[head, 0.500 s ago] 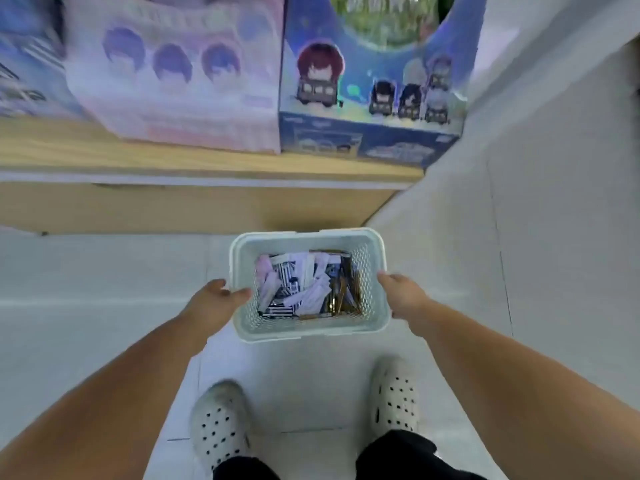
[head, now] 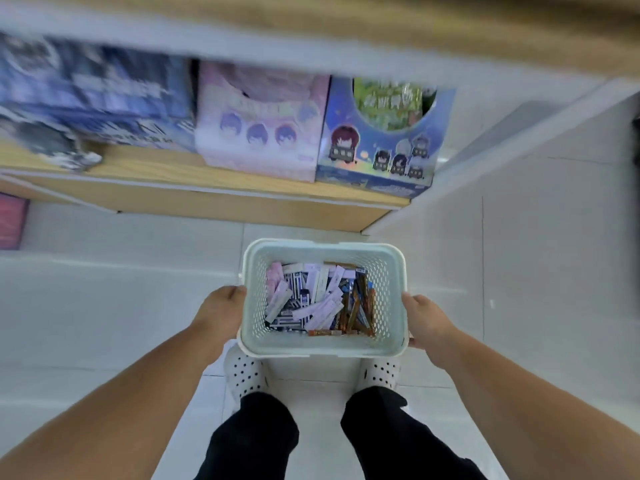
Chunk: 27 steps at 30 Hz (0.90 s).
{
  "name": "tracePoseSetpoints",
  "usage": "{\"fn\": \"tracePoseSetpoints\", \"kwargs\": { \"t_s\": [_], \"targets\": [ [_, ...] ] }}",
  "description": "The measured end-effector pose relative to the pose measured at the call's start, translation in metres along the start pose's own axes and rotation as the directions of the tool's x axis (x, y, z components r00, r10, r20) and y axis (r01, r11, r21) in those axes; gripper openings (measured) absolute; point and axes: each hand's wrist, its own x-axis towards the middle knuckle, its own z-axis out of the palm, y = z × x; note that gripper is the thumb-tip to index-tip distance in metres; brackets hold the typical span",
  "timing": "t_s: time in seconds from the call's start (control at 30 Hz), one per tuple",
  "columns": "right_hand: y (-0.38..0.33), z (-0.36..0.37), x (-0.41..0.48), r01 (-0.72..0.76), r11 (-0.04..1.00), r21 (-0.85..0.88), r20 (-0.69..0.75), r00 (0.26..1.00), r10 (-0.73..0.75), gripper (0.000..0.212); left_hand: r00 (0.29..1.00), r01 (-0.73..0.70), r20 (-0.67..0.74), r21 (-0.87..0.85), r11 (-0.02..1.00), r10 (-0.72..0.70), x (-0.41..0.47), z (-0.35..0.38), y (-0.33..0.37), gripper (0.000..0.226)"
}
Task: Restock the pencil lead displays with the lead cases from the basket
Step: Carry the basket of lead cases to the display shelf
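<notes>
No legible text anywhere. Print on the lead cases [head: 311, 299] in the basket [head: 322, 348] is too small to read. Lettering on the blue box [head: 377, 157], pink box [head: 259, 133] and dark box [head: 93, 95] on the shelf [head: 173, 174] is motion-blurred.

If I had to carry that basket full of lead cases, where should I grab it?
Probably by the thick rim of the basket, one hand from each side, as the left hand and right hand grip it now. It is wide, open-topped and loosely filled with lead cases, so two opposite holds should keep it level.
</notes>
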Motion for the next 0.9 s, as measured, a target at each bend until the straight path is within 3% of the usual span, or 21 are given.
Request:
{"fn": "tracePoseSetpoints", "kwargs": {
  "t_s": [0.17, 0.33, 0.53, 0.77, 0.9],
  "targets": [
    [-0.031, -0.052, -0.141, 0.059, 0.998, -0.036, 0.051, 0.997, -0.058, 0.034, 1.000, -0.001, 0.000, -0.069, 0.998, 0.001, -0.148, -0.065, 0.024, 0.034],
    [-0.074, -0.097, -0.257, 0.182, 0.981, -0.062, 0.120, 0.977, -0.174, 0.027, 0.986, -0.049, -0.165, -0.189, 0.981, 0.017, -0.289, -0.113, 0.048, 0.028],
    [-0.130, -0.128, -0.337, 0.391, 0.914, -0.108, 0.224, 0.905, -0.361, 0.050, 0.955, -0.115, -0.296, -0.419, 0.901, -0.016, -0.424, -0.143, 0.066, 0.032],
    [-0.197, -0.081, -0.421, 0.623, 0.772, -0.124, 0.356, 0.754, -0.552, 0.022, 0.872, -0.187, -0.445, -0.688, 0.701, -0.204, -0.501, -0.187, 0.038, 0.029],
    [-0.226, -0.003, -0.471, 0.695, 0.699, -0.170, 0.490, 0.675, -0.551, 0.027, 0.803, -0.242, -0.499, -0.773, 0.586, -0.327, -0.521, -0.234, -0.011, 0.028]
  ]
}}
